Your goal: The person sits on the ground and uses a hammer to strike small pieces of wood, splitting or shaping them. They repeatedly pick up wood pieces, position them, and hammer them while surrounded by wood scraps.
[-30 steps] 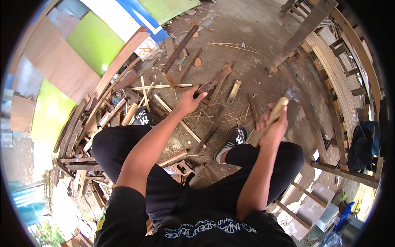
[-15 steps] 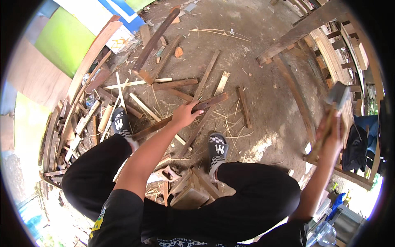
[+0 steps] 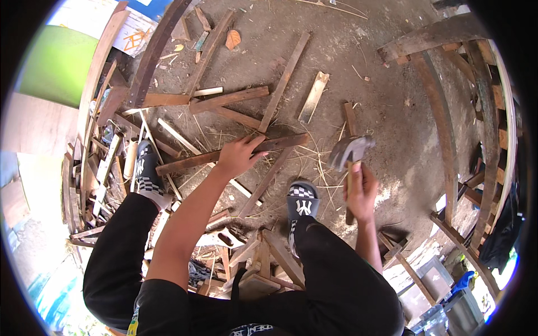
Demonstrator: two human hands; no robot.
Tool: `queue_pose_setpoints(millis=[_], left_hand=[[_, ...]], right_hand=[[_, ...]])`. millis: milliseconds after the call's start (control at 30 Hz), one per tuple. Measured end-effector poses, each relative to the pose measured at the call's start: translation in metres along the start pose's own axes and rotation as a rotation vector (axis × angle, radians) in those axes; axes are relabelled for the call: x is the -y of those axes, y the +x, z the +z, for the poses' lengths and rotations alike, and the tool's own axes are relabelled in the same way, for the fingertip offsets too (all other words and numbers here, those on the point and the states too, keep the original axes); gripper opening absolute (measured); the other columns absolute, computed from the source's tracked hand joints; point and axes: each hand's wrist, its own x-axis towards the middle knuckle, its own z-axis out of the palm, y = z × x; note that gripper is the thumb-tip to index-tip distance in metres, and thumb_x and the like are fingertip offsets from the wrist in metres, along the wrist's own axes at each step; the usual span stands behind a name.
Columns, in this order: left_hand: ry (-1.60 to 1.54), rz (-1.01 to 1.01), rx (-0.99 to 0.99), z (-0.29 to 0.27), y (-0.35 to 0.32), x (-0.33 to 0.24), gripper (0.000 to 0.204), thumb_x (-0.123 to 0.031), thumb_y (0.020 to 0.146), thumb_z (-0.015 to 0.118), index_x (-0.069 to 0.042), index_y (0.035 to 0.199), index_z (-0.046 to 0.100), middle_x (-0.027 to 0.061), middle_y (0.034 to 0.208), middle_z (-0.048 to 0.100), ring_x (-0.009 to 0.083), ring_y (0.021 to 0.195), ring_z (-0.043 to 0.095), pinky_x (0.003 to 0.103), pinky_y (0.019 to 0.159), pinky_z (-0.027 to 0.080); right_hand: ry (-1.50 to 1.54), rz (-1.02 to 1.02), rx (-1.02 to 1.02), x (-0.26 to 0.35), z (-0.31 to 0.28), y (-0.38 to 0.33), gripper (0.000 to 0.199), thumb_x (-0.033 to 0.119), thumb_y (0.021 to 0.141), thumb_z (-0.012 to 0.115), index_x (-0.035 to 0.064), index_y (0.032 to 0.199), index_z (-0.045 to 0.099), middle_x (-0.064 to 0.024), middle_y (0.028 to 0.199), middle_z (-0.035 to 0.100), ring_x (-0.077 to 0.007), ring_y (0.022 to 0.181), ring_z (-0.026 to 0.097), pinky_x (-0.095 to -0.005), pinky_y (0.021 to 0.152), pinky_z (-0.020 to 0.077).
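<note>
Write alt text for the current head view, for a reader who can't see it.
The right hand grips a claw hammer while the left hand holds a dark wooden strip. More wood pieces lie scattered over the bare brown ground beyond.

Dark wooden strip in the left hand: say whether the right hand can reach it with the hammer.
Probably yes: the right hand holds the hammer right of the strip, whose right end the left hand leaves bare; only straw-strewn ground shows between.
</note>
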Motion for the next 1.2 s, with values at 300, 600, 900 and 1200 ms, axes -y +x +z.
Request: queue_pose_setpoints(millis=[300, 600, 900, 1200], left_hand=[[-0.011, -0.096, 0.058, 0.017, -0.006, 0.008, 0.054, -0.051, 0.094, 0.069, -0.019, 0.137, 0.064, 0.0158, 0.102, 0.071, 0.0367, 0.085, 0.073, 0.046, 0.073, 0.060], [-0.002, -0.112, -0.070, 0.021, -0.009, 0.002, 0.053, -0.055, 0.090, 0.073, -0.015, 0.125, 0.072, 0.0149, 0.096, 0.073, 0.0363, 0.083, 0.074, 0.046, 0.072, 0.061], [0.089, -0.148, 0.089, 0.022, 0.010, 0.009, 0.066, -0.072, 0.083, 0.071, -0.012, 0.110, 0.072, 0.0116, 0.073, 0.074, 0.0326, 0.063, 0.074, 0.044, 0.055, 0.059], [0.032, -0.150, -0.225, 0.025, -0.005, 0.013, 0.064, -0.074, 0.080, 0.073, -0.010, 0.088, 0.072, 0.0104, 0.068, 0.072, 0.0313, 0.059, 0.072, 0.042, 0.052, 0.057]], right_hand=[[0.181, 0.208, 0.012, -0.055, 0.048, -0.008, 0.016, 0.015, 0.102, 0.064, 0.0030, 0.092, 0.060, 0.0002, 0.059, 0.053, -0.0079, 0.044, 0.048, -0.0263, 0.040, 0.0359], [0.113, 0.239, 0.197, -0.055, 0.060, 0.003, 0.015, 0.020, 0.106, 0.060, 0.0050, 0.106, 0.058, 0.0023, 0.062, 0.048, -0.0069, 0.046, 0.043, -0.0257, 0.042, 0.0360], [-0.057, 0.144, 0.197, -0.047, 0.065, 0.020, 0.025, 0.021, 0.106, 0.060, -0.0013, 0.099, 0.054, -0.0007, 0.071, 0.051, -0.0077, 0.064, 0.045, -0.0297, 0.056, 0.0395], [0.152, 0.255, 0.188, -0.023, 0.062, 0.029, 0.017, 0.018, 0.106, 0.061, 0.0028, 0.100, 0.055, 0.0012, 0.064, 0.052, -0.0062, 0.049, 0.046, -0.0252, 0.043, 0.0362]])
